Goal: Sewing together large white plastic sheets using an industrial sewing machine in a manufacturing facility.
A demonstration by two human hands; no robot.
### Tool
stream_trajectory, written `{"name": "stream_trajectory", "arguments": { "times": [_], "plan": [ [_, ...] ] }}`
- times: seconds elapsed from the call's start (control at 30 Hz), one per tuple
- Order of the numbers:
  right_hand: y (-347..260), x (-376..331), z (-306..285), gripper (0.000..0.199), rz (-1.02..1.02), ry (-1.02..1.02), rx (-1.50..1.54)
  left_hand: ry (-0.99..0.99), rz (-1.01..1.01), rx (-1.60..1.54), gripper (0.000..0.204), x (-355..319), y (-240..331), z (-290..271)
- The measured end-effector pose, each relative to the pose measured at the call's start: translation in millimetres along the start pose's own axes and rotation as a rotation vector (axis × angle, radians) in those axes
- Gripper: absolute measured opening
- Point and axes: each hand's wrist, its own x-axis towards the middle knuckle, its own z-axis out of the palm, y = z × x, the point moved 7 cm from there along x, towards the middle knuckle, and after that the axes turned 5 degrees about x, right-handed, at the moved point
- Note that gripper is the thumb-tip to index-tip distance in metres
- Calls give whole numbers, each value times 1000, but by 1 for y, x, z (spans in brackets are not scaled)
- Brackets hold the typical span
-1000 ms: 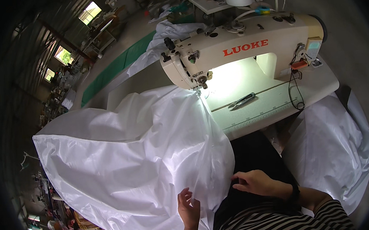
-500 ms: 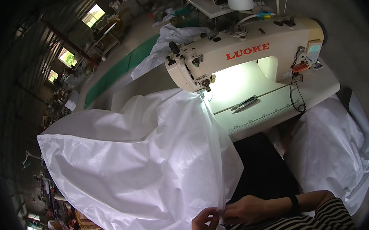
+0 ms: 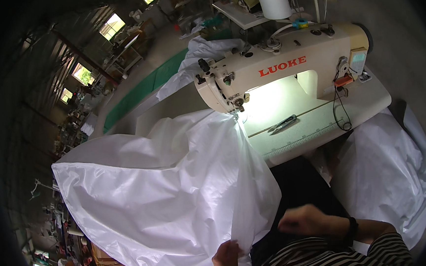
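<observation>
A large sheet of white, slightly shiny fabric (image 3: 143,202) hangs in folds from under the needle of the sewing machine (image 3: 286,53) toward my lap. Its near edge is pinched in my left hand (image 3: 226,259), low in the picture. My right hand (image 3: 305,220) is apart from the fabric, over my dark-clothed lap. Motion blurs its curled fingers, and I cannot make out anything in them. The needle area is lit, and the fabric covers the spot beneath it.
Thread snips (image 3: 282,124) lie on the machine bed (image 3: 321,123). More white fabric (image 3: 381,175) hangs at the right. Behind the machine stand a white thread cone (image 3: 274,4) and another table (image 3: 244,14). A black cord (image 3: 337,109) loops down the machine's right side.
My right hand has let go of the fabric edge and moved up and to the right. My left hand stays on the edge. The view has shifted slightly.
</observation>
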Motion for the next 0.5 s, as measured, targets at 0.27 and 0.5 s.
{"name": "stream_trajectory", "arguments": {
  "times": [0.27, 0.5],
  "plan": [
    [61, 37, 43, 41, 28, -75, 400, 53, 315, 151, 9, -11, 33, -8],
    [-28, -5, 41, 24, -157, -230, 100, -65, 640, 399, 7, -23, 91, 12]
  ]
}}
